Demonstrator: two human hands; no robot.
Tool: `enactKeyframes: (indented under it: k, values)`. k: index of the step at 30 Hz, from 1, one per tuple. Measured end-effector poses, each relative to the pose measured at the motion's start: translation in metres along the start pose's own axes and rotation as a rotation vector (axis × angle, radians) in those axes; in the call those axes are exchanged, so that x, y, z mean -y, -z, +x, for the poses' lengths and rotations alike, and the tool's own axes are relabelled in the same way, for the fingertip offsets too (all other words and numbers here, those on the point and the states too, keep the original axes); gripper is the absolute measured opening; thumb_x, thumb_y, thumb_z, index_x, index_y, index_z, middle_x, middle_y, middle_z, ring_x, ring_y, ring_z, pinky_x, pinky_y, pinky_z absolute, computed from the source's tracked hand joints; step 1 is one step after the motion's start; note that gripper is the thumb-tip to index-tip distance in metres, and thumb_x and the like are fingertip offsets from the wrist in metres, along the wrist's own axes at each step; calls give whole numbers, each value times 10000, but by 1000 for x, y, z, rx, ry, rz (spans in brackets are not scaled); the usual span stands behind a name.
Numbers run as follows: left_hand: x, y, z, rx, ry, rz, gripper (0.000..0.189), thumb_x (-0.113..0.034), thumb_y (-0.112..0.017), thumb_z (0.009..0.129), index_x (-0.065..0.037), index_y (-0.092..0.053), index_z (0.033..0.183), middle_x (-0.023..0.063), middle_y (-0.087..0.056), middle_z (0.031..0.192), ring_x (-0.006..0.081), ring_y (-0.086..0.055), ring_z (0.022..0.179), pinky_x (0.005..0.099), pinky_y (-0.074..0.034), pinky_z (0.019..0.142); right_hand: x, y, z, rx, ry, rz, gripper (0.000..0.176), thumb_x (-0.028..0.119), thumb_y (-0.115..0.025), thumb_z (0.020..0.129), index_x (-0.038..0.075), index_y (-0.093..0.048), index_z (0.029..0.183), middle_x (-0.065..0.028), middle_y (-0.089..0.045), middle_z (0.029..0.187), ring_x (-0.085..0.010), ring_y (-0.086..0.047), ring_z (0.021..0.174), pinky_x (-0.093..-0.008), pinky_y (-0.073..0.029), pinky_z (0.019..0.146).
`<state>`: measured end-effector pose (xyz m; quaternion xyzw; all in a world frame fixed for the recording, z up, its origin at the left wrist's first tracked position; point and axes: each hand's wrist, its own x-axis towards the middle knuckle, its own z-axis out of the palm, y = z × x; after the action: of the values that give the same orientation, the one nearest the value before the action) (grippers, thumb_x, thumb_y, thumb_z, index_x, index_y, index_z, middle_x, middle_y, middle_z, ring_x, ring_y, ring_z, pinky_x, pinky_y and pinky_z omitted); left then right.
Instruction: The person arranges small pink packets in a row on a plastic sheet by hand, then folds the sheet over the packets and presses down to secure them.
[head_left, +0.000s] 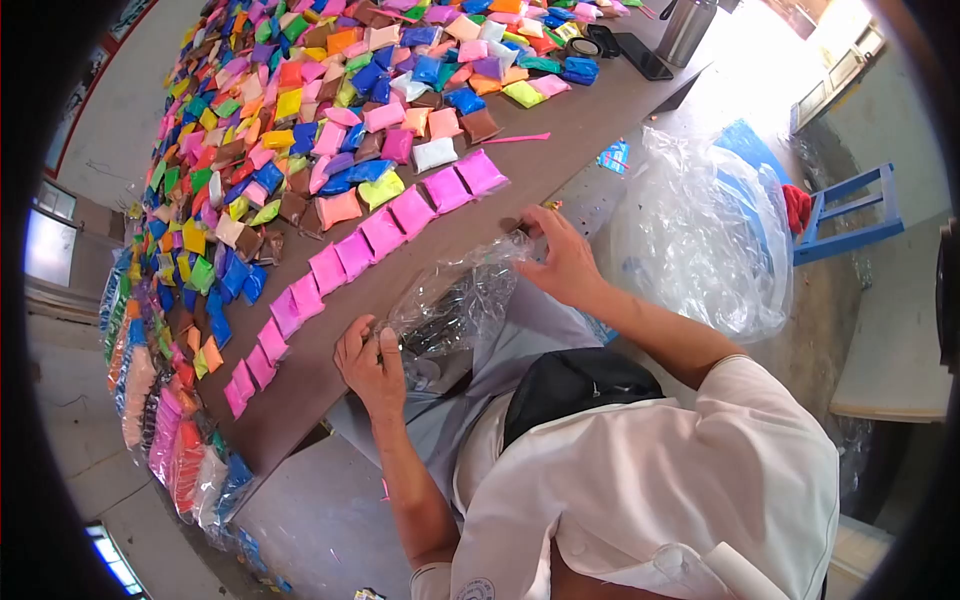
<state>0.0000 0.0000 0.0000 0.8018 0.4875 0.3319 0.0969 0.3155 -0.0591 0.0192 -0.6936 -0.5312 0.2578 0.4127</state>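
Note:
A clear plastic bag (455, 300) lies across my lap at the table's near edge, between my two hands. My left hand (372, 365) is at the bag's left end, its fingers bent over the table edge. At the bag's upper right end is my right hand (560, 255), thumb and fingers apart, touching or very near the plastic. Beyond the bag, a row of several pink packets (383, 230) runs diagonally along the brown table (330, 360). Whether either hand pinches the plastic is hard to make out.
Many colourful packets (290, 105) are heaped across the table. A phone (643, 56) and a metal bottle (687, 30) stand or lie at the far right. A large clear bag (700, 240) and a blue stool (850, 215) are on the right. Filled bags (185, 460) hang at the left edge.

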Motion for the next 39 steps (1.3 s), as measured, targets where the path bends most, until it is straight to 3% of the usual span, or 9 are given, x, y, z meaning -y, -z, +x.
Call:
enactKeyframes:
  k: [2,8,14,20,23,26,29,39]
  values:
    - [-1,1,1,-8,-6,-3,335,-285,-622,926,29,-691,830,80,-651,1167,277,-572,1013,426,-400,950,8,2,-2,-185,323,-244,750,194,-820,678,84,-489,1342,-159,-523,1322,-381,-502,1220,-467,-435,1019]
    - [-2,-3,5,-33,-27,10,346,-282,-625,925,28,-669,778,82,-655,1153,276,-570,1006,427,-403,945,21,9,-6,-166,539,-249,618,216,-856,668,75,-606,1216,-148,-540,1318,-360,-520,1194,-464,-439,1011]
    - [-3,-3,4,-37,-37,31,336,-279,-633,918,28,-676,787,81,-654,1150,276,-571,1002,427,-405,942,29,2,-4,-163,569,-254,433,171,-836,693,97,-683,1090,-71,-628,1130,-294,-578,1039,-421,-489,887]
    - [-4,-1,3,-36,-29,37,330,-276,-633,916,27,-684,796,79,-655,1152,276,-572,1002,427,-406,940,17,-6,5,-59,613,-158,298,90,-762,755,68,-694,1044,-97,-648,1011,-323,-602,982,-435,-491,843]
    - [-3,-3,2,-50,-45,29,331,-277,-631,918,30,-689,810,79,-656,1155,277,-572,1003,426,-408,939,13,-3,8,9,500,-22,205,72,-725,822,30,-670,1015,-90,-638,928,-256,-626,883,-377,-507,770]
    - [-5,-3,1,-60,-26,11,333,-279,-626,924,30,-692,818,80,-654,1160,281,-571,1007,425,-410,941,7,2,6,163,244,374,141,112,-709,900,21,-641,984,-27,-620,910,-117,-578,826,-283,-480,757]
    - [-6,-3,1,-64,-28,5,331,-278,-621,929,28,-694,822,78,-651,1164,283,-570,1008,423,-412,943,10,17,6,280,126,401,143,123,-688,933,8,-619,985,16,-587,898,-51,-529,839,-241,-451,756]
    - [-7,-3,2,-56,-25,37,331,-277,-612,938,26,-699,838,81,-652,1152,288,-574,1010,431,-415,941,7,24,1,403,-40,815,136,118,-710,900,54,-603,954,39,-568,876,-40,-519,824,-228,-440,743]
